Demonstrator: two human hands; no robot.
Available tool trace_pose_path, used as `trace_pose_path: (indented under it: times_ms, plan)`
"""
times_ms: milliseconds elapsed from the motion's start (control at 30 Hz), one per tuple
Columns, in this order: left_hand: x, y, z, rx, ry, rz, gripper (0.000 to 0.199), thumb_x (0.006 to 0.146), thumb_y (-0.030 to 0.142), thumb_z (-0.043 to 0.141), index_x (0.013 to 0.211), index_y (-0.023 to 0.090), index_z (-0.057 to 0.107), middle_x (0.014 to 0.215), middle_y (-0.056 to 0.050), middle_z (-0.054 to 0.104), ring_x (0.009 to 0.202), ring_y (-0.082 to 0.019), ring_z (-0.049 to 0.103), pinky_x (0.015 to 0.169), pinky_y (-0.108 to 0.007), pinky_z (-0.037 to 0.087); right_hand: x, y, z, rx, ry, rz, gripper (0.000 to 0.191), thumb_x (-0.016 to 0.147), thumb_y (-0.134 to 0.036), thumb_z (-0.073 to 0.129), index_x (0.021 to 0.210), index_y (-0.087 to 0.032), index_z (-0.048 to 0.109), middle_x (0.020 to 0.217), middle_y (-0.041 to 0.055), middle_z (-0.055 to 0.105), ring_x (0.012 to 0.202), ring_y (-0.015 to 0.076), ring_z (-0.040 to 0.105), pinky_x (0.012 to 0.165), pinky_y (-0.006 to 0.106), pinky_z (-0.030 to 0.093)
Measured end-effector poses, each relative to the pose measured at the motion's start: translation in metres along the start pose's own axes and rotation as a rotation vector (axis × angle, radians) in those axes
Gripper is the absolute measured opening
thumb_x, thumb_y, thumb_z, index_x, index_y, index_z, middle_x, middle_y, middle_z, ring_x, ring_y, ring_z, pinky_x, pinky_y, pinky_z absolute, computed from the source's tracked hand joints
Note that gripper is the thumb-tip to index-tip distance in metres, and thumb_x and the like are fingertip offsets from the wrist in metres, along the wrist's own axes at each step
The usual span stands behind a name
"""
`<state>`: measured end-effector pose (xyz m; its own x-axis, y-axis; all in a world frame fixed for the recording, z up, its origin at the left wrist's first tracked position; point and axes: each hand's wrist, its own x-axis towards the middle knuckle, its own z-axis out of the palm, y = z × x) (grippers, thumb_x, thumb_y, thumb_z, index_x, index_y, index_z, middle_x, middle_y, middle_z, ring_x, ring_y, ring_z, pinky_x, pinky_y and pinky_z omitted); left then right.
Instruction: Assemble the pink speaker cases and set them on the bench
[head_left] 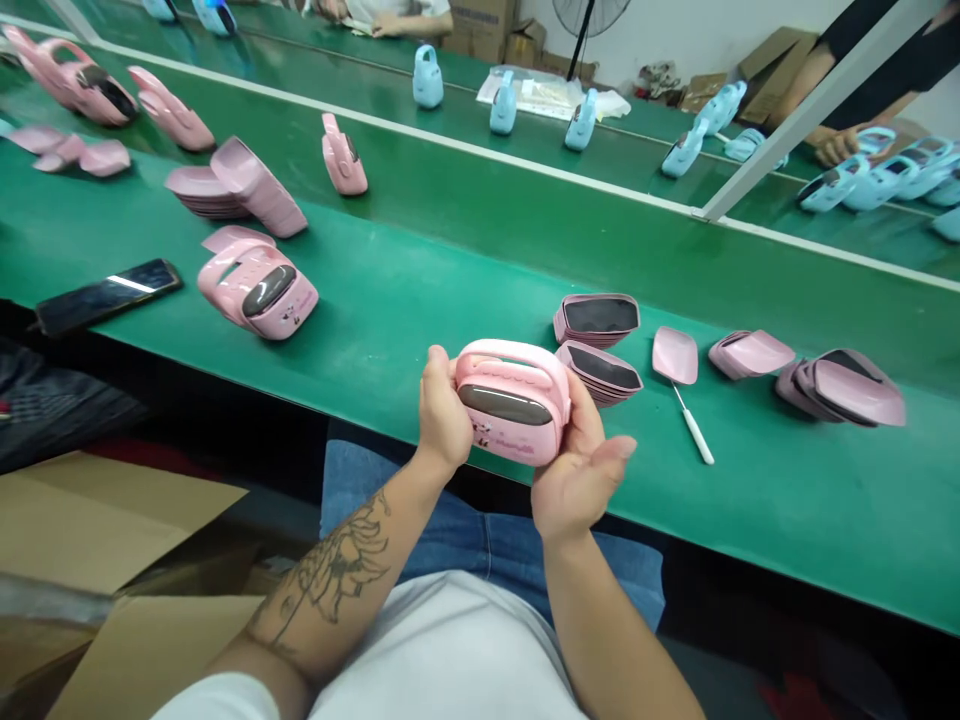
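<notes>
An assembled pink unit (pixel 514 415) is held above the green belt (pixel 450 270) — gripped by the curled left fingers (pixel 439 400), supported by the right hand (pixel 581 475), its thumb spread open. Stacked shells (pixel 598 322) appear still to be fitted — a similar unit (pixel 259 290) lies further left.

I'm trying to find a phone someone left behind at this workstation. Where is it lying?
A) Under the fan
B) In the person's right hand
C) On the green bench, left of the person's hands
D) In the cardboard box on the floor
C. The phone lies on the green bench, left of the pink device in the left hand.
</notes>
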<state>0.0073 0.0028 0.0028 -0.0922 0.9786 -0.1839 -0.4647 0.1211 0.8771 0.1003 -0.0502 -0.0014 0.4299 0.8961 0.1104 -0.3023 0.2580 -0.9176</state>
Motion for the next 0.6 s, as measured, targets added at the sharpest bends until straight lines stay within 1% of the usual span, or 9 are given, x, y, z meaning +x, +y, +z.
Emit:
trace_pose_path:
  times_ms: [67, 100, 167, 233, 267, 333, 400, 467, 600]
  plan:
    - [-0.008, 0.009, 0.002, -0.038, -0.024, -0.019, 0.086, 0.094, 0.090, 0.040, 0.098, 0.014, 0.080, 0.091, -0.015, 0.084, 0.102, -0.036, 0.081, 0.083, -0.045, 0.065, -0.003, -0.001, -0.002, 0.009, 0.020, 0.014, 0.073, 0.104, -0.078, 0.031, 0.134, -0.027, 0.074, 0.145, 0.0078, 0.072, 0.148, 0.0316, 0.059, 0.129, 0.052, 0.040]
    - [-0.014, 0.013, 0.002, -0.061, -0.062, -0.028, 0.084, 0.094, 0.087, 0.043, 0.103, 0.013, 0.080, 0.099, -0.016, 0.085, 0.107, -0.038, 0.080, 0.088, -0.047, 0.065, -0.003, 0.000, -0.003, 0.021, 0.071, 0.024, 0.072, 0.104, -0.079, 0.033, 0.131, -0.027, 0.075, 0.141, 0.0079, 0.074, 0.144, 0.0317, 0.063, 0.126, 0.052, 0.043]
    - [-0.026, 0.018, -0.002, -0.075, -0.191, -0.015, 0.076, 0.097, 0.079, 0.048, 0.118, 0.012, 0.079, 0.120, -0.017, 0.083, 0.122, -0.039, 0.076, 0.101, -0.050, 0.063, 0.000, 0.001, -0.005, 0.075, 0.196, 0.069, 0.068, 0.104, -0.077, 0.036, 0.123, -0.027, 0.077, 0.128, 0.0074, 0.079, 0.131, 0.0309, 0.071, 0.120, 0.052, 0.050]
    - [-0.037, 0.019, -0.009, -0.039, -0.313, 0.084, 0.063, 0.098, 0.064, 0.060, 0.138, 0.017, 0.074, 0.142, -0.015, 0.076, 0.137, -0.038, 0.068, 0.115, -0.051, 0.056, 0.005, 0.003, -0.008, 0.144, 0.270, 0.136, 0.067, 0.105, -0.077, 0.035, 0.120, -0.027, 0.077, 0.123, 0.0067, 0.081, 0.126, 0.0296, 0.074, 0.118, 0.051, 0.052]
    - [-0.042, 0.018, -0.014, 0.004, -0.366, 0.156, 0.061, 0.097, 0.056, 0.067, 0.147, 0.021, 0.069, 0.151, -0.013, 0.071, 0.144, -0.037, 0.064, 0.121, -0.050, 0.052, 0.007, 0.004, -0.010, 0.178, 0.281, 0.179, 0.067, 0.105, -0.077, 0.035, 0.122, -0.027, 0.077, 0.125, 0.0067, 0.081, 0.126, 0.0291, 0.074, 0.119, 0.052, 0.052]
    - [-0.049, 0.015, -0.021, 0.122, -0.456, 0.305, 0.073, 0.092, 0.039, 0.078, 0.161, 0.028, 0.057, 0.164, -0.011, 0.061, 0.154, -0.036, 0.055, 0.130, -0.052, 0.043, 0.009, 0.003, -0.014, 0.240, 0.267, 0.283, 0.070, 0.104, -0.078, 0.034, 0.131, -0.026, 0.074, 0.132, 0.0076, 0.080, 0.129, 0.0288, 0.074, 0.122, 0.053, 0.050]
    - [-0.053, 0.012, -0.025, 0.250, -0.514, 0.421, 0.087, 0.086, 0.029, 0.082, 0.167, 0.029, 0.049, 0.169, -0.013, 0.054, 0.158, -0.039, 0.049, 0.133, -0.056, 0.038, 0.009, -0.001, -0.017, 0.276, 0.239, 0.381, 0.073, 0.102, -0.079, 0.036, 0.138, -0.026, 0.071, 0.138, 0.0080, 0.079, 0.131, 0.0286, 0.073, 0.124, 0.054, 0.048]
    - [-0.055, 0.011, -0.024, 0.359, -0.523, 0.502, 0.093, 0.082, 0.026, 0.085, 0.168, 0.029, 0.049, 0.170, -0.015, 0.052, 0.157, -0.042, 0.049, 0.132, -0.059, 0.038, 0.007, -0.006, -0.017, 0.291, 0.193, 0.446, 0.073, 0.101, -0.079, 0.036, 0.140, -0.026, 0.070, 0.141, 0.0076, 0.078, 0.134, 0.0289, 0.072, 0.126, 0.055, 0.048]
    - [-0.056, 0.012, -0.017, 0.472, -0.486, 0.649, 0.094, 0.079, 0.031, 0.089, 0.166, 0.030, 0.053, 0.167, -0.016, 0.055, 0.153, -0.045, 0.051, 0.129, -0.062, 0.040, 0.003, -0.016, -0.014, 0.281, 0.062, 0.522, 0.075, 0.099, -0.082, 0.032, 0.127, -0.029, 0.076, 0.138, 0.0069, 0.079, 0.135, 0.0315, 0.072, 0.125, 0.057, 0.050]
